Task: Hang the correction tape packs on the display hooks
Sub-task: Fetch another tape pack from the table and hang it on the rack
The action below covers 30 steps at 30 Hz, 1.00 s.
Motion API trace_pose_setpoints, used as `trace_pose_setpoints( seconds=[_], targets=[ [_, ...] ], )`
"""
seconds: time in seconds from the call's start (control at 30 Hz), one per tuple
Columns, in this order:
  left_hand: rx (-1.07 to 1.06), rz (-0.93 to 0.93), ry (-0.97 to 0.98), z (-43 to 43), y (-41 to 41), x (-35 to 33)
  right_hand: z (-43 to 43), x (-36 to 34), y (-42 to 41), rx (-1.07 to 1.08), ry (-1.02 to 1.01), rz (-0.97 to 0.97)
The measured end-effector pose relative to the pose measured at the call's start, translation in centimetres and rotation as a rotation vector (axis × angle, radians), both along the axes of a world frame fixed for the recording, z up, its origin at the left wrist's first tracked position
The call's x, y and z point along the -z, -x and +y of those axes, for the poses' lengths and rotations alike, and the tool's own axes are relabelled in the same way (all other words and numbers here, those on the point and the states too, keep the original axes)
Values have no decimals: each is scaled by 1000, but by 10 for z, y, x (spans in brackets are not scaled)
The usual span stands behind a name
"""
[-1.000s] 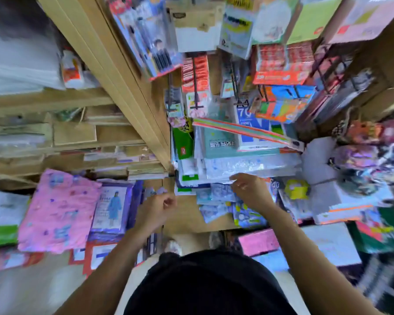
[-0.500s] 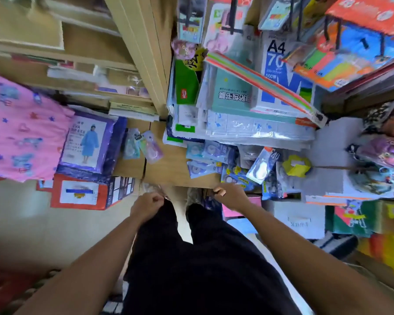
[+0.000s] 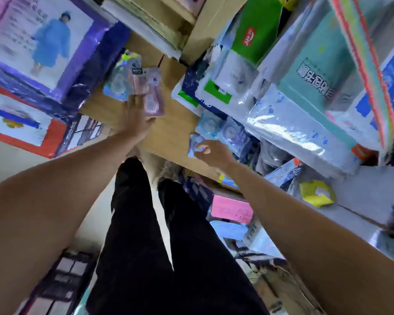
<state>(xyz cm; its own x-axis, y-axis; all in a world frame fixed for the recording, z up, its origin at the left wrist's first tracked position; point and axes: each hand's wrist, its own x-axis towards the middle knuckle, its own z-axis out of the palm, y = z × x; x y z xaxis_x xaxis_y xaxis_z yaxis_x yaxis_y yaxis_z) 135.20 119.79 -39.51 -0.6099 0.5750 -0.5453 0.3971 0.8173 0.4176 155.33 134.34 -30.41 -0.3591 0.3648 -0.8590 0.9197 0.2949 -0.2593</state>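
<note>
lately both hands have been raised to the shelf: a blue correction tape pack is pinched by the right hand, a purple pack beneath the open left hand's fingertips is merely touched, so picking-up is judged begun, hanging not yet.

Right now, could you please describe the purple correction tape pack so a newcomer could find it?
Find the wooden shelf beside the big purple raincoat package. Small packs lie there by the left hand. The purple correction tape pack is the rightmost, lilac beside a blue pack.
</note>
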Motion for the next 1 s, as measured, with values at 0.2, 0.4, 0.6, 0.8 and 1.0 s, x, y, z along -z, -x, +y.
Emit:
trace_pose_setpoints(
  seconds=[0.2, 0.4, 0.6, 0.8, 1.0],
  targets=[
    [40, 69, 62, 14, -19, 57, -3, 38, 20, 184, 81, 90],
    [80, 266, -77, 7, -18, 71, -6, 40, 7, 390, 112, 155],
    [-8, 165, -329, -17, -30, 58, -6, 37, 8, 676, 159, 133],
    [-344, -200, -613, -36, -81, 0, -18, 32, 30, 1028, 399, 218],
    [-352, -415, -603, -40, -100, -30, -35, 27, 41, 934, 391, 299]
  ],
)
